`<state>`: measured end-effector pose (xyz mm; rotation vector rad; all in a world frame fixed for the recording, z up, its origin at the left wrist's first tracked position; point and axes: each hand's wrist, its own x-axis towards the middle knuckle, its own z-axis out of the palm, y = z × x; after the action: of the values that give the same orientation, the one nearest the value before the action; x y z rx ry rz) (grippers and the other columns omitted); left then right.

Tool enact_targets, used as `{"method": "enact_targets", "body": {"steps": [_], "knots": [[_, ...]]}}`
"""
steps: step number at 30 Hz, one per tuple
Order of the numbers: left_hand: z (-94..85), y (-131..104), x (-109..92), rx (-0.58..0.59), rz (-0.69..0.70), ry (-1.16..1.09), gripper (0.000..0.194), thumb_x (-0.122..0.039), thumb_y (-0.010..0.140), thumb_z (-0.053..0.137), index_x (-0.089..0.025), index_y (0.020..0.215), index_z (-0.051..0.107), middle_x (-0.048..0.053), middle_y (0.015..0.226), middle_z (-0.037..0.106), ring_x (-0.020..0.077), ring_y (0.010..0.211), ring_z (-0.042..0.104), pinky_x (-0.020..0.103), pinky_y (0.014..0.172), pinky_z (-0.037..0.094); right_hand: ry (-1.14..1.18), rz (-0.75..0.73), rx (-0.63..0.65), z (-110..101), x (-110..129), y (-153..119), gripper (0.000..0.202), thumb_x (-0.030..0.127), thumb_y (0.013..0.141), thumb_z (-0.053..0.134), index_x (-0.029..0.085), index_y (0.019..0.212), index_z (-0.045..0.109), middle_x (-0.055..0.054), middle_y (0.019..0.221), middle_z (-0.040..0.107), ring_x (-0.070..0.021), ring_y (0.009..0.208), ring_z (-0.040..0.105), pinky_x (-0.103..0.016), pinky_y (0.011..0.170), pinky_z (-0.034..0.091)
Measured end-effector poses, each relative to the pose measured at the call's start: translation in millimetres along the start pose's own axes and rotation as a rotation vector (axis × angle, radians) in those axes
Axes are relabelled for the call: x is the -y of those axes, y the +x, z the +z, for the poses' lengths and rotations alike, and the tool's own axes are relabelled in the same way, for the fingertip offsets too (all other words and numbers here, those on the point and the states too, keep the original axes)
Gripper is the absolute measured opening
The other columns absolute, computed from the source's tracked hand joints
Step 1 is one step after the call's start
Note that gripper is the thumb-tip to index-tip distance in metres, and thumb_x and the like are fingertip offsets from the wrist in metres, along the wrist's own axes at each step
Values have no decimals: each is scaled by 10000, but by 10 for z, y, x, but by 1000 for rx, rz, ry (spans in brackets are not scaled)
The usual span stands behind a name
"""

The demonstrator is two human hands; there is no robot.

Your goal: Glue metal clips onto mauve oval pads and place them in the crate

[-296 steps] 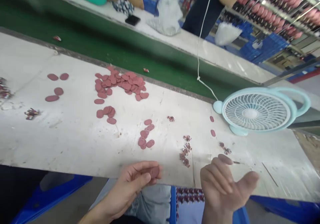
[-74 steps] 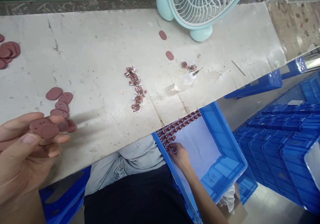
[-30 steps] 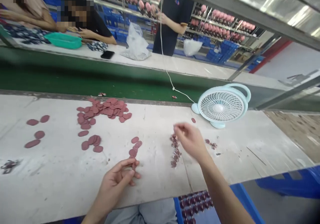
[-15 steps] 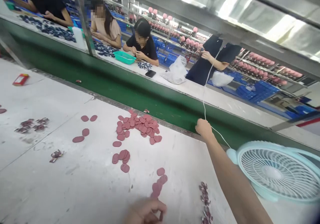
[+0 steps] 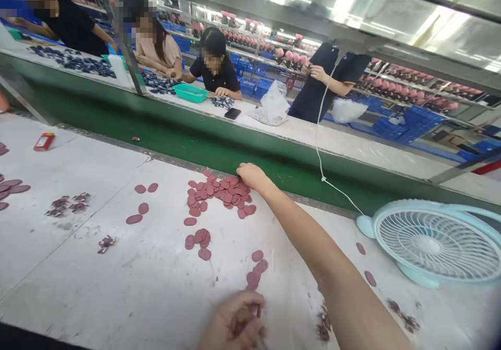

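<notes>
My right hand reaches across the table to the far edge of a pile of dark red oval pieces. Its fingers are curled together, and what they hold, if anything, is hidden. Low in the view, my left hand is closed and a little blurred, with something small and reddish between its fingers that I cannot make out. Just beyond it lies a short row of overlapping red ovals. A smaller cluster of ovals lies between that row and the pile.
A light blue fan stands at the right, its white cord crossing a green channel. Dark scraps lie under my right arm. A red box sits at the left. Several people work at the opposite bench.
My right hand has moved left from beside the cord to the pile's far edge. My left hand stays low, its fingers curled. The view has shifted slightly.
</notes>
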<state>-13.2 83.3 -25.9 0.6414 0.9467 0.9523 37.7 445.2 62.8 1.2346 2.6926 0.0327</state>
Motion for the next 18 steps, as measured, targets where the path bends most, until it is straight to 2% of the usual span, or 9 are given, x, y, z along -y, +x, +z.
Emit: {"method": "enact_targets", "body": {"steps": [4, 7, 9, 13, 15, 18], "knots": [[43, -66, -126, -11, 38, 106, 476, -556, 796, 750, -198, 1108, 716, 104, 963, 749, 218, 813, 721, 270, 656, 509, 29, 116, 35, -67, -354, -488, 332, 353, 965, 654, 160, 1235, 628, -107, 1267, 643, -244, 1089, 658, -455, 924, 572], [56, -107, -197, -1, 36, 149, 416, -496, 825, 730, -206, 1122, 714, 116, 1076, 749, 215, 829, 718, 282, 679, 527, 86, 159, 71, -71, -571, -1090, 298, 358, 975, 638, 169, 1206, 639, -88, 1230, 659, -231, 1058, 665, -446, 904, 579], [51, -124, -221, 7, 24, 170, 401, -475, 836, 717, -206, 1133, 712, 107, 1028, 757, 226, 856, 721, 291, 707, 536, 137, 178, 100, -12, -634, -1576, 276, 361, 976, 636, 166, 1171, 649, -78, 1182, 674, -215, 1011, 675, -423, 873, 587], [23, -123, -227, 51, 18, 221, 395, -467, 864, 683, -209, 1162, 701, 90, 939, 759, 244, 909, 727, 300, 750, 546, 258, 247, 119, 281, -542, -2552, 232, 367, 977, 635, 165, 1087, 668, -53, 1061, 697, -173, 882, 680, -366, 794, 594], [10, -118, -221, 82, 27, 248, 387, -453, 876, 676, -212, 1179, 690, 96, 998, 755, 242, 927, 729, 299, 761, 551, 319, 308, 53, 475, -410, -2941, 226, 359, 981, 627, 166, 1092, 662, -51, 1058, 691, -173, 880, 674, -374, 806, 587], [-8, -119, -204, 84, 52, 282, 361, -435, 900, 655, -218, 1187, 676, 109, 1137, 734, 229, 939, 730, 296, 772, 560, 424, 409, -113, 740, -181, -3339, 195, 308, 996, 590, 160, 1106, 652, -60, 1096, 663, -194, 937, 655, -415, 869, 559]]}}
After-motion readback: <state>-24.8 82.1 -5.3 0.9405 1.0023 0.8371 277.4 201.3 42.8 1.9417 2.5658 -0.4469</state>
